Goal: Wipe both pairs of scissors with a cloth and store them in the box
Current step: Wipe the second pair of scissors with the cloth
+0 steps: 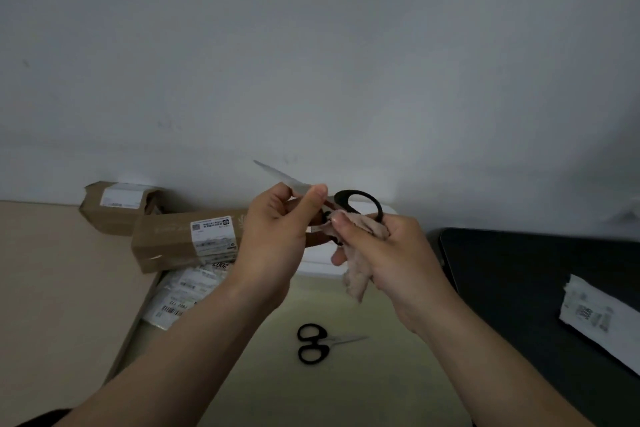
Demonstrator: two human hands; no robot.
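My left hand grips a large pair of scissors by the blades, tip pointing up-left and black handle loops to the right. A beige cloth is bunched in my right hand, which presses it against the scissors near the handle. A smaller pair of black-handled scissors lies flat on the table below my hands, blades pointing right. A white box sits behind my hands, mostly hidden.
Two brown cardboard boxes with labels lie at the left near the wall, above labelled plastic packets. A dark flat surface with a white label fills the right side. The wall stands close behind.
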